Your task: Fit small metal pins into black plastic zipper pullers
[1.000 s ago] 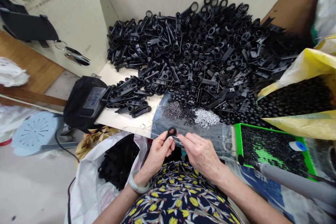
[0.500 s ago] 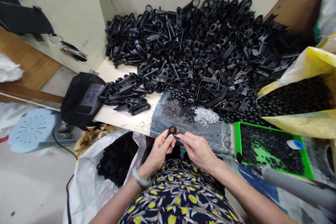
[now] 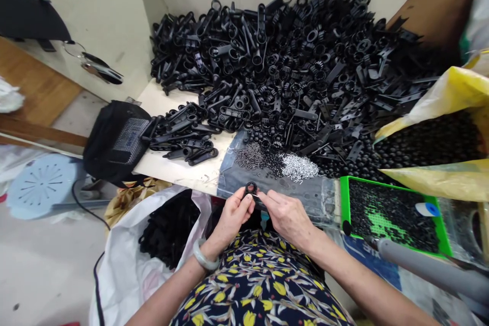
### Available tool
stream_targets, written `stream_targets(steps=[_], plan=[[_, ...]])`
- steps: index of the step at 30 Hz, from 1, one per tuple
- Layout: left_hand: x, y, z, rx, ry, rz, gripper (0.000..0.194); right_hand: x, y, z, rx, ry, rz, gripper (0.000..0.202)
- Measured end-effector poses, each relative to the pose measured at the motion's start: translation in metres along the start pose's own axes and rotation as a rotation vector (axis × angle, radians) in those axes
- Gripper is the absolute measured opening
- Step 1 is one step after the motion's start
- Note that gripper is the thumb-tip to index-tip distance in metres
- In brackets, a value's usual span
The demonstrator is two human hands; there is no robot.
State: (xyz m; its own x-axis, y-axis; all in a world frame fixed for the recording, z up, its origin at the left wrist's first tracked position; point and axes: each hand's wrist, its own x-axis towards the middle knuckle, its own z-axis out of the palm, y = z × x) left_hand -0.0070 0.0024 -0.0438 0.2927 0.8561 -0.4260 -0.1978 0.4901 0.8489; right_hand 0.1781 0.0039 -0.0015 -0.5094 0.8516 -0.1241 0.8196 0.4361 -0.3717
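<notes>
Over the front edge of the bench, my left hand [image 3: 236, 213] pinches a black ring-ended plastic part [image 3: 250, 188], its ring facing up. My right hand [image 3: 286, 214] is closed beside it, thumb and fingertips at the part's right side. A thin, light sliver shows at those fingertips, too small to name. Just beyond my hands lies a dark cloth pad [image 3: 267, 183]. On it are a heap of silver pins [image 3: 300, 167] and a heap of small brown-grey pieces [image 3: 250, 156]. Black handle-like parts [image 3: 191, 132] lie grouped to the left.
A big pile of black plastic parts [image 3: 267, 61] covers the back. A green tray [image 3: 346, 204] of small black pieces and a yellow bag [image 3: 439, 175] of black balls are at right. At left are a black pouch [image 3: 114, 137] and a white sack [image 3: 118, 254] holding black parts.
My right fingertips have shifted slightly at the ring-ended part, which stays in my left hand. The whole view has moved a little.
</notes>
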Motion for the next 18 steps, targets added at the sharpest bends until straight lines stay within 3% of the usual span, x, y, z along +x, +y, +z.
stream_targets(steps=[10, 18], plan=[[0.002, 0.001, 0.008, 0.087, 0.106, -0.032, 0.036, 0.008, -0.015, -0.016, -0.137, -0.138, 0.102, 0.040], [0.003, 0.000, 0.008, 0.111, 0.136, -0.031, 0.038, 0.009, -0.022, -0.014, -0.022, -0.173, 0.227, 0.032]])
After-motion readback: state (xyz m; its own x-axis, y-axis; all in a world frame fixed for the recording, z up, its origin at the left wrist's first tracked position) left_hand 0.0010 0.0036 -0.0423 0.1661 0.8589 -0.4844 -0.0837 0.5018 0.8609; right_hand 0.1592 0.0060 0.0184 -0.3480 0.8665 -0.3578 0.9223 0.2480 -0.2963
